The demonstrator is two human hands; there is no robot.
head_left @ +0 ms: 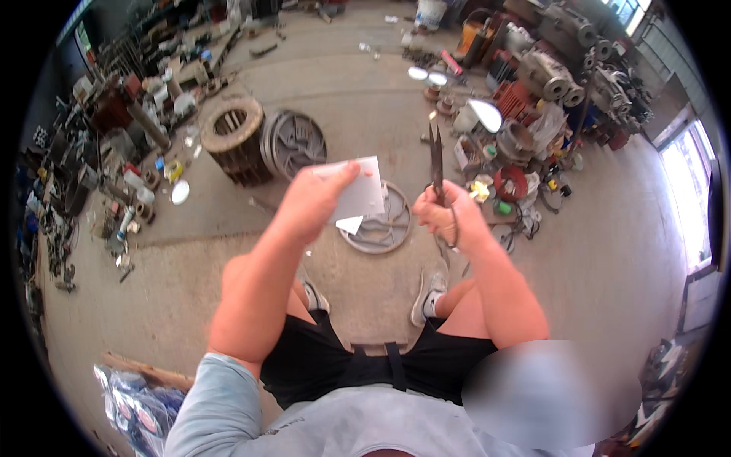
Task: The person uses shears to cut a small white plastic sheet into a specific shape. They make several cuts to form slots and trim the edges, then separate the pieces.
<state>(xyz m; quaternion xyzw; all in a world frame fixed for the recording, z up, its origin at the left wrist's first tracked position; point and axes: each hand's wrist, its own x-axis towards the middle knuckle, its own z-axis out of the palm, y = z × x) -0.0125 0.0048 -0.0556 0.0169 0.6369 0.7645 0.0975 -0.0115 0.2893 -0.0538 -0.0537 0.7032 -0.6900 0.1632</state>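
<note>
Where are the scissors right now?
In the head view, the scissors are right of centre, held upright in the picture by the right hand, to the right of the white sheet in the left hand.

Decent gap mid-frame between the left hand (308,199) and right hand (455,217), enough for another hand to slip through. Watch the scissors (437,160) poking up on its right, and the white card (359,192) jutting in from the left. Spoked metal disc (390,238) sits under it. Rusty cylinder (244,156) and ribbed casting (298,145) block upper left, parts pile (550,82) upper right. Plenty of room over the floor (601,259) at right.
</note>
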